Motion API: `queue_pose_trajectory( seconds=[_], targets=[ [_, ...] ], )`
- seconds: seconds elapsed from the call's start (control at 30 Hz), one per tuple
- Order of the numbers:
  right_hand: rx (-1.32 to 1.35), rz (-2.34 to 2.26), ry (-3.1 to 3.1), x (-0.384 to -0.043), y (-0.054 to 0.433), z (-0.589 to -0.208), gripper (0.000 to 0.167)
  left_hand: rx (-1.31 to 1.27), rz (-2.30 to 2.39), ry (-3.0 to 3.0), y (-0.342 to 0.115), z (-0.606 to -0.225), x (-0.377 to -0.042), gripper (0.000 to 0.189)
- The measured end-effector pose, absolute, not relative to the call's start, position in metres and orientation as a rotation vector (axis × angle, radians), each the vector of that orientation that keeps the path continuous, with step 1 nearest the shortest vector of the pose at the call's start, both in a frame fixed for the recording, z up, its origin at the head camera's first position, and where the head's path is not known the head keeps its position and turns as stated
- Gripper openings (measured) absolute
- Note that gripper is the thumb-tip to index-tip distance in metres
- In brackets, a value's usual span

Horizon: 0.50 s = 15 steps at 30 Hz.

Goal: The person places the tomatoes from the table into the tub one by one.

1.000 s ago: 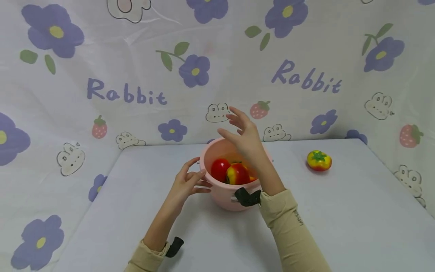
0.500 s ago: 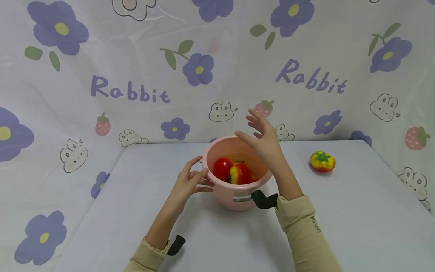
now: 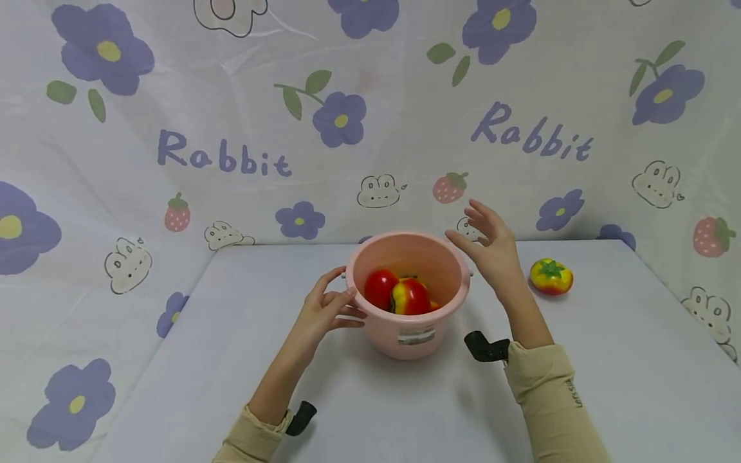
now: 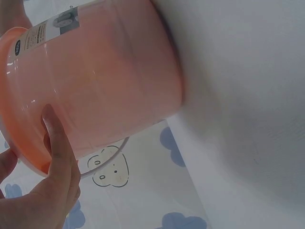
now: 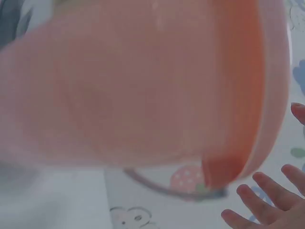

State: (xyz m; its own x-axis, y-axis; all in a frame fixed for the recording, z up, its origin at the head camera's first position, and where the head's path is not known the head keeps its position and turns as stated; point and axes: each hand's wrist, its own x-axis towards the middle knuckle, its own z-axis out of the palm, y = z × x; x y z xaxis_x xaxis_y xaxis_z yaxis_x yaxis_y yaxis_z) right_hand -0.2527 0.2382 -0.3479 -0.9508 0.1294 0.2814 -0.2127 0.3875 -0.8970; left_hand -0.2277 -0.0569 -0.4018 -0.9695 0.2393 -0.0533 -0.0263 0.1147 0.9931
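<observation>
A pink bucket (image 3: pixel 415 334) stands upright on the table. Inside it lie a shiny red round fruit (image 3: pixel 379 289) and a red-and-yellow one (image 3: pixel 412 297), with more yellow-orange partly hidden beneath. My left hand (image 3: pixel 321 313) holds the bucket's left rim, its thumb at the rim and its fingers against the outer wall under it; the left wrist view shows these fingers (image 4: pixel 56 129) on the wall. Just right of the bucket, my right hand (image 3: pixel 491 254) hovers with fingers spread and nothing in them. To its right sits a yellow-and-red toy fruit (image 3: pixel 552 276) with a green star-shaped top.
A white-covered table (image 3: pixel 625 360) spreads around the bucket. Behind it hangs a printed cloth (image 3: pixel 405 96) with flowers, rabbits and strawberries. The bucket's thin handle (image 4: pixel 107 162) hangs down at its far side.
My right hand has moved from above the bucket to the right, past its rim and toward the toy fruit. My left hand has stayed at the rim; the head view has shifted slightly.
</observation>
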Motion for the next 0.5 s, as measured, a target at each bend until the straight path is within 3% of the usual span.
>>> queue_pose_trajectory(
  seconds=[0.5],
  targets=[
    [-0.342, 1.579, -2.31, -0.258, 0.319, -0.393, 0.079, 0.216, 1.977, 2.154, -0.058, -0.402, -0.229, 0.058]
  ],
)
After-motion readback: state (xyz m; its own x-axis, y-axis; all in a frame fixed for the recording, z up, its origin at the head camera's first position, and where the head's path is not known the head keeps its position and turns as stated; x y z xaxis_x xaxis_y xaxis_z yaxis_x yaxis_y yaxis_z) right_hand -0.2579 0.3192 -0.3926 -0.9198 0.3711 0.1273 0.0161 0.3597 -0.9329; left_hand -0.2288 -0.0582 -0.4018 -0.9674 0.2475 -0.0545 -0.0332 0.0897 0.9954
